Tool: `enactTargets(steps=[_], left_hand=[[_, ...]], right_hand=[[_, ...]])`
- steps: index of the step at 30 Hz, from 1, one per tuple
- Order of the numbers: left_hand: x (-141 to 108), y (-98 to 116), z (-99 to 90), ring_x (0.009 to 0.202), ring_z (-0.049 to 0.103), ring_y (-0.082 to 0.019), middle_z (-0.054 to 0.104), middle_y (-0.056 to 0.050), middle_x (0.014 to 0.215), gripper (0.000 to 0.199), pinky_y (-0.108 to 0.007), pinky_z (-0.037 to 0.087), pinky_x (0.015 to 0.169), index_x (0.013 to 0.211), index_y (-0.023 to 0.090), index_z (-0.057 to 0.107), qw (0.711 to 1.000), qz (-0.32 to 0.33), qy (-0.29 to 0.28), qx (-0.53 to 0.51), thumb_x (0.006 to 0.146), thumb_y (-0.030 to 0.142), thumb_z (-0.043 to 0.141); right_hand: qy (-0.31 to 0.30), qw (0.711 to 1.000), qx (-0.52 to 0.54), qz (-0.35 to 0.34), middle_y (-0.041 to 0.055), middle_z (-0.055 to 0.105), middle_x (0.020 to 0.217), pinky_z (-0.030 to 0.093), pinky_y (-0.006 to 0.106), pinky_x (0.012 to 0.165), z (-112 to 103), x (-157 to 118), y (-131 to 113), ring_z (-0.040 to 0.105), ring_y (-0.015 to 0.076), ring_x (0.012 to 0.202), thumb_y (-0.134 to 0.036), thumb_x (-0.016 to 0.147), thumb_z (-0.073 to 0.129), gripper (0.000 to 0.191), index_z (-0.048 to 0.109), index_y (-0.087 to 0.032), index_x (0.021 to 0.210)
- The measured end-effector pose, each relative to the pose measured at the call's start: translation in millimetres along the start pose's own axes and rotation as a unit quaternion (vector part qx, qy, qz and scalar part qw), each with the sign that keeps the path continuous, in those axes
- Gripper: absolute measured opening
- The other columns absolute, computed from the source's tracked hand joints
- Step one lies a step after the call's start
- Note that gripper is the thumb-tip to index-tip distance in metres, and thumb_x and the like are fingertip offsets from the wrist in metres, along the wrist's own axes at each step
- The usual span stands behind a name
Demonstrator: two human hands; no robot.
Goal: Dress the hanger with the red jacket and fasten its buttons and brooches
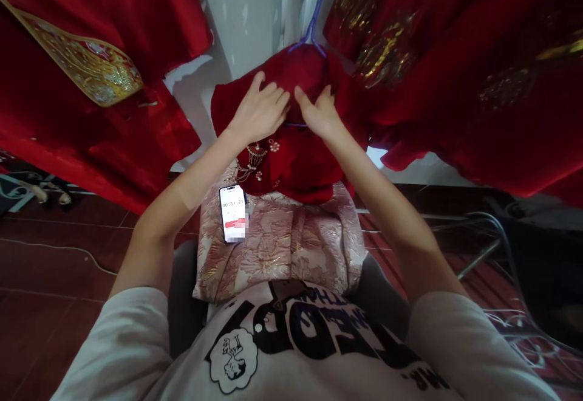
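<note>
Left hand [257,112]: laid palm-down on the top of a small red garment [296,158], its fingers [273,98] spread and flat; the cloth is pressed rather than clenched, and no firm grasp can be told.
Right hand [321,112]: set just beside the left one, on the same upper part of the garment; its fingers [304,98] are bent slightly onto the cloth, and whether a fold is pinched cannot be told.
Small red garment: found directly under both sets of fingers, hung on a blue hanger [314,21] whose hook rises just beyond the fingertips; beaded trim [255,161] is seen below the left wrist.
Pink brocade fabric [277,243]: folded and kept nearer the body than the fingers, beneath the hem of the red garment.
Phone [233,212]: laid face-up on the brocade, below and to the left of the left fingers; a timer screen is shown.
Large red robes [455,73]: hung well apart from the fingers on both sides, with gold embroidery [86,64] seen on the left one.
Floor [68,237]: dark red tiles, seen beneath the left arm.
</note>
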State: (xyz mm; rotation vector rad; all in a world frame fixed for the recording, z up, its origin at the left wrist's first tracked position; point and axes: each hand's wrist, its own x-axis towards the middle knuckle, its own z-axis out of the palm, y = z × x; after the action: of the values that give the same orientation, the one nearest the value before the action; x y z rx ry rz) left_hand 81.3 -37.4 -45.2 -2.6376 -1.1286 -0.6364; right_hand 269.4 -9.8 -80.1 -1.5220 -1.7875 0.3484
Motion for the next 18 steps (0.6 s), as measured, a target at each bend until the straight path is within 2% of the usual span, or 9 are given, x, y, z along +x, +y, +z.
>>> enactTargets(steps=[3,5,7,10,13,16,18], left_hand=[[-9,-12,-4.1,0.135,0.055,-0.037,0.078,-0.017,0.107,0.042,-0.061,0.017,0.131,0.110,0.017,0.079,0.997,-0.019,-0.013,0.078,0.102,0.026,0.039],[-16,-19,-3.1,0.139,0.051,-0.036,0.078,-0.017,0.098,0.042,-0.058,0.016,0.132,0.101,0.016,0.081,0.987,-0.036,-0.031,0.156,0.098,0.019,0.039],[-22,-24,0.0,0.143,0.047,-0.034,0.078,-0.015,0.095,0.040,-0.058,0.015,0.132,0.102,0.016,0.081,0.982,-0.060,-0.033,0.176,0.098,0.020,0.042],[-19,-28,3.8,0.148,0.041,-0.034,0.079,-0.011,0.102,0.040,-0.062,0.011,0.131,0.117,0.022,0.078,0.990,-0.118,0.002,0.079,0.101,0.043,0.048],[-5,-32,2.7,0.152,0.031,-0.034,0.078,-0.007,0.108,0.054,-0.061,0.002,0.132,0.126,0.031,0.075,0.983,-0.179,0.028,-0.008,0.095,0.068,0.051],[11,-38,-1.4,0.152,0.021,-0.032,0.076,-0.004,0.103,0.069,-0.060,-0.008,0.131,0.131,0.037,0.071,0.970,-0.215,0.060,-0.093,0.083,0.082,0.054],[16,-43,-4.2,0.152,0.016,-0.033,0.075,-0.004,0.095,0.073,-0.062,-0.009,0.129,0.130,0.040,0.071,0.959,-0.227,0.081,-0.151,0.075,0.086,0.058]], right_hand=[[0.019,0.997,-0.052,0.045,0.0305,0.032,0.166,0.012,0.071,0.128,-13,-21,4,0.022,0.0487,0.161,-0.071,0.093,0.059,0.105,0.021,-0.006,0.166],[0.033,0.993,-0.100,0.058,0.0348,0.031,0.164,0.012,0.072,0.128,-21,-31,10,0.024,0.0503,0.160,-0.065,0.094,0.061,0.102,0.023,-0.001,0.164],[0.037,0.988,-0.139,0.058,0.0367,0.035,0.162,0.014,0.073,0.127,-28,-35,14,0.028,0.0507,0.158,-0.061,0.097,0.058,0.095,0.026,0.001,0.161],[0.035,0.978,-0.198,0.057,0.0375,0.040,0.158,0.018,0.074,0.125,-39,-33,20,0.033,0.0500,0.155,-0.058,0.100,0.057,0.087,0.031,0.002,0.158],[0.050,0.967,-0.242,0.054,0.0352,0.044,0.156,0.021,0.073,0.125,-49,-24,28,0.036,0.0476,0.154,-0.059,0.101,0.057,0.080,0.041,0.000,0.153],[0.109,0.966,-0.235,0.010,0.0319,0.050,0.153,0.024,0.072,0.123,-55,-12,42,0.041,0.0459,0.150,-0.065,0.100,0.057,0.071,0.058,-0.005,0.138],[0.151,0.966,-0.208,-0.036,0.0309,0.054,0.149,0.026,0.069,0.122,-56,-3,50,0.045,0.0437,0.148,-0.069,0.100,0.056,0.069,0.066,-0.006,0.124]])
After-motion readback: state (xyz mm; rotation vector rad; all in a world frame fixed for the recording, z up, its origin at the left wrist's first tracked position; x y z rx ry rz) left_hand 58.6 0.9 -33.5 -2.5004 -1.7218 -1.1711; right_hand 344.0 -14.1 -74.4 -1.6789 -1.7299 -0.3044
